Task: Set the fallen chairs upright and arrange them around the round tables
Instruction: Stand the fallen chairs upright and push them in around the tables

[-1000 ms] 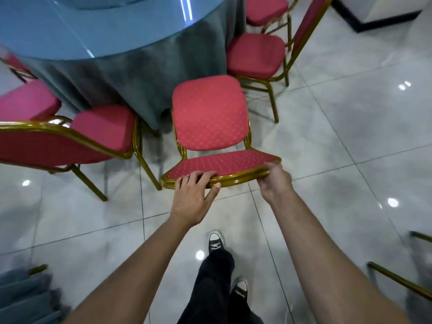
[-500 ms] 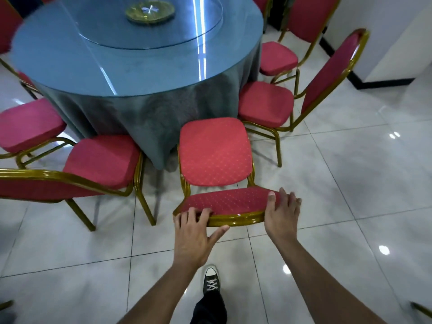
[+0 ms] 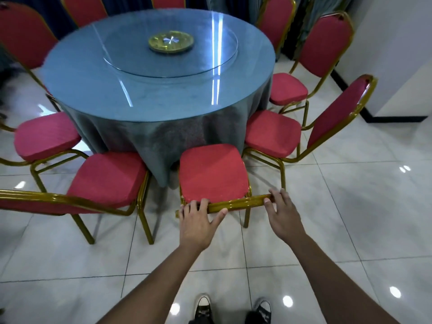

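An upright red chair [image 3: 212, 174] with a gold frame stands in front of me, its seat front touching the hanging cloth of the round table [image 3: 98, 73]. I look straight down on the gold top rail of its back. My left hand [image 3: 198, 218] grips the left part of that rail, fingers over it and thumb along its near side. My right hand [image 3: 282, 213] rests at the rail's right end with spread, straight fingers. Matching upright chairs stand close on the left [image 3: 107, 178] and on the right [image 3: 272, 134].
Several more red chairs ring the table, among them the left chair [image 3: 46, 134] and the far right chair [image 3: 288, 88]. A glass turntable [image 3: 210, 45] with a gold dish [image 3: 171, 40] sits on the table. A white wall with a dark skirting [image 3: 397, 66] rises on the right. My shoes [image 3: 203, 309] stand on glossy tiles.
The chair has gone from tilted towards me to upright against the tablecloth. My right hand has loosened from gripping the back to resting open at the rail's end. The view has lifted.
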Tool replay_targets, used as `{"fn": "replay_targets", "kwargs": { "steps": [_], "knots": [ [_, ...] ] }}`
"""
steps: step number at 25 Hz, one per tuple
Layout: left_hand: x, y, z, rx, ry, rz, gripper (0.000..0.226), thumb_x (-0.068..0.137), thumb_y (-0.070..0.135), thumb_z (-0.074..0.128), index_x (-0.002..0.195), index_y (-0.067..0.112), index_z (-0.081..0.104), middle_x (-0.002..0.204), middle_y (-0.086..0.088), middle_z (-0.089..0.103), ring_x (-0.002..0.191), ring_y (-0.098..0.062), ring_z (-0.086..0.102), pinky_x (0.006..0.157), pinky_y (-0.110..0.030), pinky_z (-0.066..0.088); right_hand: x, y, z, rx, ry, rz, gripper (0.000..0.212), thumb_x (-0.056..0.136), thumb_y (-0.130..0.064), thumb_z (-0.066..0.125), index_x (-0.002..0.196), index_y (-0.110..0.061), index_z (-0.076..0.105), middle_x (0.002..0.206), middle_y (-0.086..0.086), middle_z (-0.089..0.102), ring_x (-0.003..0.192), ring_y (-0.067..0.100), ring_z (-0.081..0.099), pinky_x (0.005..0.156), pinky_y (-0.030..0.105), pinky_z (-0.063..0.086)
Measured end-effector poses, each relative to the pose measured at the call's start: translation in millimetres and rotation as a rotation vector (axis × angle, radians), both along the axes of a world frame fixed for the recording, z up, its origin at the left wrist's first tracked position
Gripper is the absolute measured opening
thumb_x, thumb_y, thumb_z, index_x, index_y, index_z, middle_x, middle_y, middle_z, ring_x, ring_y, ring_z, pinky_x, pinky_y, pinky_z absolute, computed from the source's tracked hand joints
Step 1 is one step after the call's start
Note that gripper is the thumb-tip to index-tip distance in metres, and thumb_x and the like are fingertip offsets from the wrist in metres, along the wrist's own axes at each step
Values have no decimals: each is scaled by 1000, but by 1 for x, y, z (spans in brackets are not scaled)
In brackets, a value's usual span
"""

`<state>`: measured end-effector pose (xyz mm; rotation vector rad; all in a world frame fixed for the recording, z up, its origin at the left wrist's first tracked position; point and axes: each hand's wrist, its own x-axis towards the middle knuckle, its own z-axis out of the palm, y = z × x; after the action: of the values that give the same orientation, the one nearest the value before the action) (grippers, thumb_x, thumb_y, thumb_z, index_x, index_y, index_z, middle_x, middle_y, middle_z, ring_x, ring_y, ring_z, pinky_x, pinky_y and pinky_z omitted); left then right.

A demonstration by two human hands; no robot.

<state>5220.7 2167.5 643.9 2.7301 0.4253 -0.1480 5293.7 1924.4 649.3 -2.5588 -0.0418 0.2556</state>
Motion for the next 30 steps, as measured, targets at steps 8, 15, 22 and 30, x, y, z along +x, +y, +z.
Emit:
{"fn": "replay_targets", "kwargs": {
  "steps": [8, 15, 22, 30],
  "knots": [
    [68, 1, 24, -166, 72, 203, 67, 99, 67, 25, 156, 31, 24, 165, -6, 20, 155, -28, 2, 125, -53, 8, 75, 7, 2, -134, 53, 223, 71, 100, -65, 20, 159, -36, -7, 169, 3, -3, 155, 23, -6, 123, 48, 2],
    [81, -14, 24, -166, 72, 336, 82, 88, 78, 11, 160, 39, 9, 170, 0, 2, 156, -24, -8, 125, -53, 3, 94, 15, -7, -43, -20, 241, 83, 92, -74, 16, 158, -33, -13, 168, 11, -9, 154, 29, -7, 125, 49, 5],
    [97, -14, 8, -107, -59, 408, 96, 76, 95, 7, 153, 41, 22, 167, -2, 15, 155, -23, -4, 125, -53, -1, 113, 25, -12, 30, 13, 218, 84, 92, -75, 20, 159, -33, -6, 168, 9, -11, 153, 27, -13, 124, 53, 9],
    [163, 28, 2, -176, -58, 438, 90, 80, 91, 16, 157, 45, 7, 169, 0, -5, 154, -22, -18, 124, -56, -4, 191, 71, 5, -17, 139, 247, 91, 84, -82, 18, 159, -35, -6, 167, 3, -19, 153, 23, -19, 124, 51, 4]
  ]
}}
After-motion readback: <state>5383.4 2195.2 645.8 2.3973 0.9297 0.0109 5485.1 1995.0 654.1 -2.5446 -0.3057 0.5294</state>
